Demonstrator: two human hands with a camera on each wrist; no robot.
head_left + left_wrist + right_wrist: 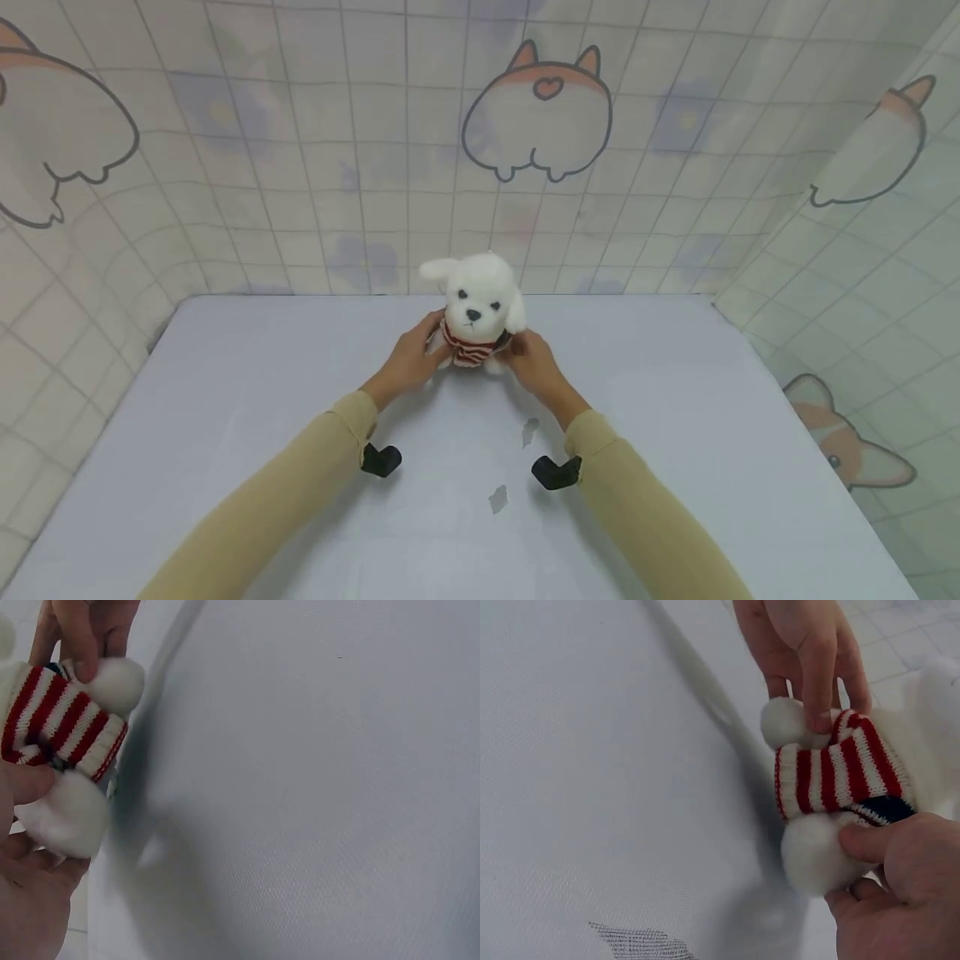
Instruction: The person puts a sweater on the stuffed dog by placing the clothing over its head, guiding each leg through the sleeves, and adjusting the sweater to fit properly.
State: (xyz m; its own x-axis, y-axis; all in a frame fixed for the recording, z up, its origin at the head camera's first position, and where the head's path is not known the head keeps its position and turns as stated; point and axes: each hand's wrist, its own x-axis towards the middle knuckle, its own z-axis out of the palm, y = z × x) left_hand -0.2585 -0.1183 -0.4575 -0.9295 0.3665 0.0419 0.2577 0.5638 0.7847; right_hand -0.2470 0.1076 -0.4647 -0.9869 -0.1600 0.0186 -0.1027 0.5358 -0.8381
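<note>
A white plush dog point(480, 287) in a red-and-white striped knit garment sits upright near the table's far edge, facing the camera. One ear sticks out to the left; the other hangs down. My left hand point(411, 357) grips its side on the left of the head view, while my right hand point(538, 368) holds the opposite side. In the left wrist view, the thumb of the left hand point(37, 900) lies over a round white paw point(71, 817) beside the striped knit point(64, 712). The right wrist view shows the right hand point(907, 885) pinching the other paw point(817, 855), next to a dark blue patch.
The white table point(247, 400) has two small grey torn-looking marks point(498, 499) in front of the dog. A tile-patterned curtain point(300, 167) with cartoon corgis stands behind and along both sides. Black wrist mounts point(557, 472) jut inward from the sleeves.
</note>
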